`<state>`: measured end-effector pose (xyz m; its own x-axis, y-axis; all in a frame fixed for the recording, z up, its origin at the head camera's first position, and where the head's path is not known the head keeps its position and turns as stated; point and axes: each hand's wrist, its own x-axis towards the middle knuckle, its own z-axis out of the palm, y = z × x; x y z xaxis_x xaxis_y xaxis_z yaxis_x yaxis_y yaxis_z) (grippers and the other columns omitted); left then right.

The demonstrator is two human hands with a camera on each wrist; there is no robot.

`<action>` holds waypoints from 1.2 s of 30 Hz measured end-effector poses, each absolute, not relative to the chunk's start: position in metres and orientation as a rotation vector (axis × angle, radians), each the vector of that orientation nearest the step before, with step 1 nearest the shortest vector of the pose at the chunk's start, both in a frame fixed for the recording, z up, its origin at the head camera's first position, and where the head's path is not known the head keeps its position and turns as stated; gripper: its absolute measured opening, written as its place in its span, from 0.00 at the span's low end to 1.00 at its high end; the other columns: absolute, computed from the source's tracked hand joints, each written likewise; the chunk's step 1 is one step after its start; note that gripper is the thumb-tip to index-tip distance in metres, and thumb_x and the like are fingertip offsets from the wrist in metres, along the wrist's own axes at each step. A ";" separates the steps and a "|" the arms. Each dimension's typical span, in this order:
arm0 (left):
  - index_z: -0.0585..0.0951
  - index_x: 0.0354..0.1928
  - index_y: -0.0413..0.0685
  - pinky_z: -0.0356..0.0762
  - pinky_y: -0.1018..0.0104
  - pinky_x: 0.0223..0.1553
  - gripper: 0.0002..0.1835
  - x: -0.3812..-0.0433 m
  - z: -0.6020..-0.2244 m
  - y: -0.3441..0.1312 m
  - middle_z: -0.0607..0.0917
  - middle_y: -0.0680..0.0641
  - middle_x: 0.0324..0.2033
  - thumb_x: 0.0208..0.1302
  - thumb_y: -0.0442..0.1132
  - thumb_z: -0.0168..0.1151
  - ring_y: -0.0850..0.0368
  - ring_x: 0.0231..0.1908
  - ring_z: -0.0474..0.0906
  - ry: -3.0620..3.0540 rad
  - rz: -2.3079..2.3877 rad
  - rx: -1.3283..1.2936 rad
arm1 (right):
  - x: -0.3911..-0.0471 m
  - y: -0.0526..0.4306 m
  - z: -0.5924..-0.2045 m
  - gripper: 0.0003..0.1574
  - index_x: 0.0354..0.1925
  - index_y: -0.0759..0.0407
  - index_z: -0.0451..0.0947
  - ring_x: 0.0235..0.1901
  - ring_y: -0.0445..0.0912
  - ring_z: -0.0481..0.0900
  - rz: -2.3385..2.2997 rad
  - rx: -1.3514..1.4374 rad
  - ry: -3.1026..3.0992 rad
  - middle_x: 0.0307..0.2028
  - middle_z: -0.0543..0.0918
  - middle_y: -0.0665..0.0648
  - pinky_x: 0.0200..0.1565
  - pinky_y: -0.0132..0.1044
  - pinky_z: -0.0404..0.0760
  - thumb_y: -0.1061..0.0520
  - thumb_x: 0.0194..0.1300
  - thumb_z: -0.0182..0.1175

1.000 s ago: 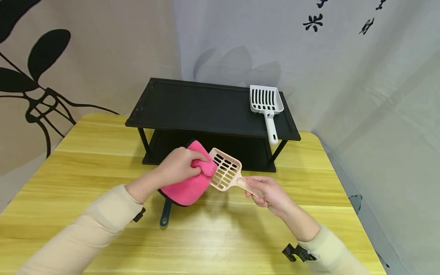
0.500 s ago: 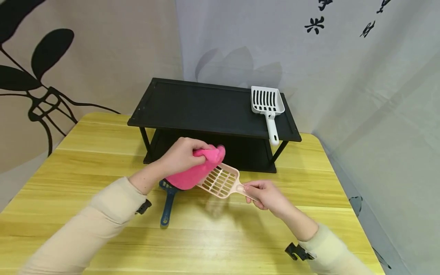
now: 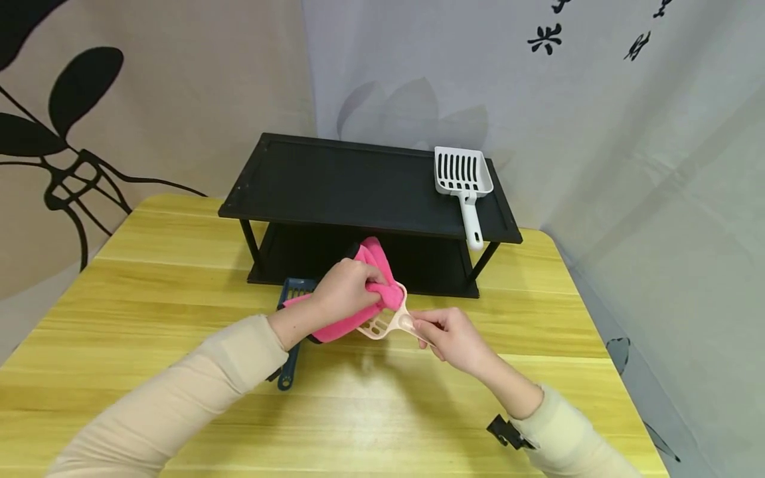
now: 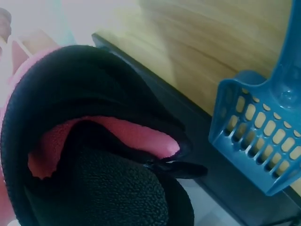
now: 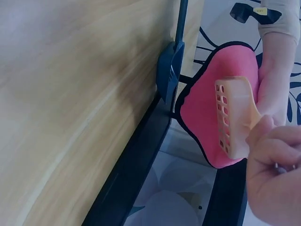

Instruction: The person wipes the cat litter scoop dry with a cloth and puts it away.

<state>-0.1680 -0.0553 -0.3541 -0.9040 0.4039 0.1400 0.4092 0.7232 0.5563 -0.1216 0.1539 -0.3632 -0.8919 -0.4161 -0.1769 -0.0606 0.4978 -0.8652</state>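
Observation:
My left hand (image 3: 349,287) grips a bunched pink cloth (image 3: 340,326) with dark edging and presses it over the slotted head of a beige litter scoop (image 3: 378,328). The cloth's dark underside fills much of the left wrist view. By its handle, my right hand (image 3: 449,337) holds this scoop above the table, and its side and slots show in the right wrist view. A blue litter scoop (image 4: 263,127) lies partly behind the cloth and left forearm, its head at the rack's front edge and its handle on the table.
A black two-tier rack (image 3: 346,186) stands at the back of the wooden table (image 3: 382,425). On its top tier, at the right, lies a white litter scoop (image 3: 465,174), handle over the front edge. Printed curtains (image 3: 645,166) hang behind and beside the table.
The left hand with the cloth has moved right along the beige scoop toward its handle, covering most of its head. The right hand has shifted slightly left. More of the blue scoop shows.

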 end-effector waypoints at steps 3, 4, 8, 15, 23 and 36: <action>0.87 0.33 0.46 0.76 0.72 0.31 0.05 -0.170 -0.351 -0.056 0.87 0.51 0.28 0.54 0.33 0.66 0.61 0.26 0.74 -2.887 -0.923 -0.650 | -0.122 0.156 -0.361 0.18 0.52 0.67 0.77 0.10 0.39 0.60 -1.355 -0.396 2.401 0.20 0.76 0.54 0.14 0.27 0.58 0.59 0.69 0.51; 0.87 0.33 0.46 0.75 0.72 0.31 0.05 -0.170 -0.350 -0.057 0.86 0.51 0.28 0.54 0.33 0.66 0.60 0.26 0.74 -2.882 -0.922 -0.638 | -0.122 0.157 -0.360 0.18 0.53 0.67 0.77 0.10 0.39 0.60 -1.359 -0.396 2.401 0.20 0.77 0.55 0.14 0.28 0.58 0.59 0.70 0.50; 0.86 0.34 0.47 0.70 0.71 0.29 0.05 -0.175 -0.345 -0.063 0.86 0.51 0.28 0.54 0.33 0.64 0.59 0.26 0.71 -2.862 -0.957 -0.570 | -0.122 0.162 -0.357 0.19 0.54 0.67 0.76 0.10 0.38 0.60 -1.376 -0.387 2.391 0.21 0.77 0.58 0.14 0.28 0.59 0.59 0.70 0.50; 0.84 0.37 0.45 0.70 0.67 0.30 0.07 -0.190 -0.341 -0.089 0.85 0.47 0.31 0.57 0.38 0.65 0.56 0.28 0.72 -2.800 -1.183 -0.451 | -0.118 0.173 -0.356 0.20 0.53 0.69 0.75 0.10 0.37 0.58 -1.395 -0.409 2.305 0.20 0.75 0.54 0.13 0.27 0.58 0.58 0.70 0.51; 0.81 0.44 0.41 0.74 0.67 0.37 0.10 -0.194 -0.333 -0.118 0.83 0.42 0.41 0.61 0.36 0.61 0.52 0.36 0.76 -2.812 -1.450 -0.374 | -0.117 0.190 -0.356 0.20 0.51 0.70 0.76 0.10 0.36 0.57 -1.425 -0.503 2.166 0.20 0.74 0.52 0.13 0.27 0.56 0.56 0.69 0.52; 0.65 0.53 0.44 0.79 0.64 0.35 0.13 -0.184 -0.329 -0.114 0.77 0.41 0.43 0.72 0.41 0.46 0.55 0.36 0.79 -3.010 -1.956 -0.494 | -0.123 0.197 -0.352 0.21 0.50 0.72 0.76 0.11 0.36 0.58 -1.379 -0.624 2.213 0.22 0.75 0.55 0.14 0.28 0.59 0.55 0.68 0.53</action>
<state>-0.1841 -0.1142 -0.3286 -0.8510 0.4639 -0.2464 -0.0367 0.4154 0.9089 -0.1235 0.1973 -0.3525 -0.7934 -0.5925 -0.1395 -0.1359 0.3958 -0.9083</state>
